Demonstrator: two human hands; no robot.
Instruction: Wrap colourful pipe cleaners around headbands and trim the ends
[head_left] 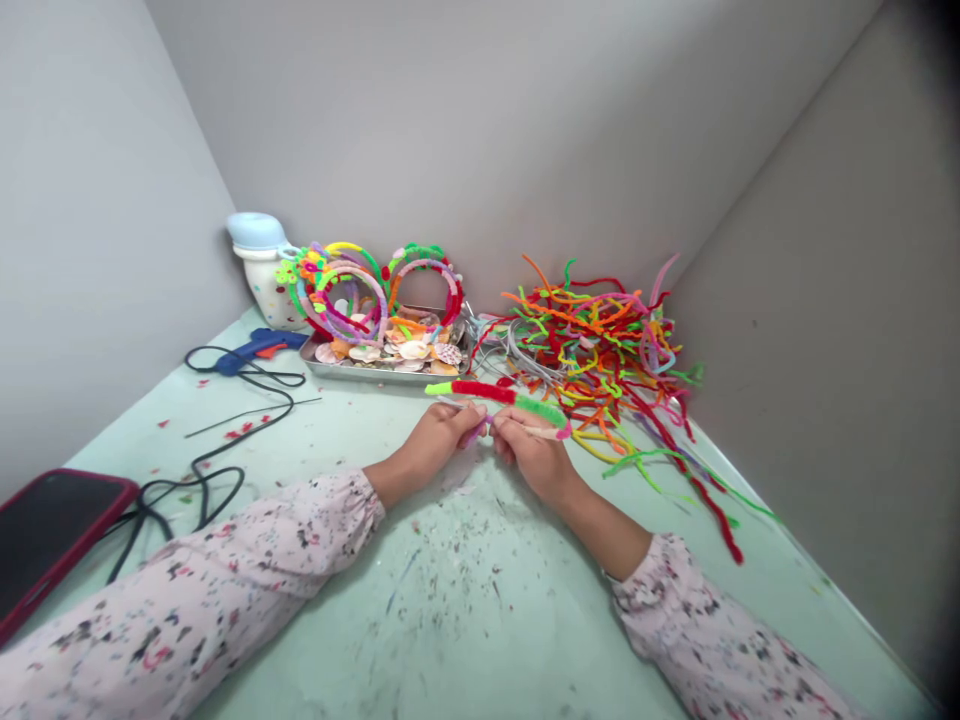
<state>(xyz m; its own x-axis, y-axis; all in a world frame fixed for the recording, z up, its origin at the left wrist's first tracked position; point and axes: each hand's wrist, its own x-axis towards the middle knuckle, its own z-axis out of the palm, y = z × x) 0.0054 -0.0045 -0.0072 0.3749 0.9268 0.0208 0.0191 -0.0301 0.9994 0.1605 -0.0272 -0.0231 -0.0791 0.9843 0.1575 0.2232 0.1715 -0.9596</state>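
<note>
- Pink floral sleeves (225,580) enter from the lower corners, their forearms slanting inward over the pale green table (337,650) until the hands almost meet.
- Near the left edge lies a phone (60,540) in a dark red case, with a black cord (201,480) looping just beyond it, well apart from the fingers.
- Left hand (435,440): the grip is closed, thumb and fingers pinching a purple strand (472,434) close to the right fingertips.
- Right hand (536,458): the grip is closed too, apparently on the pale lower part of the curved band; the fingers hide exactly where it is held.
- Red, lime and green fuzzy wrapping covers the curved band (484,391), which arches just past both hands. Its long axis runs left to right, crosswise to the forearms. The lime end points left, beyond the left fingertips; the green stretch bends back toward the right hand, which is nearer that bend.
- Farther left, a blue glue gun (259,348) lies beside the metal tray (367,375) of shells (412,350).
- Fuzzy stems (592,320) are heaped beyond the right hand.
- Wrapped hoops (420,262) stand at the tray, a blue-lidded cup (262,285) behind to the left.
</note>
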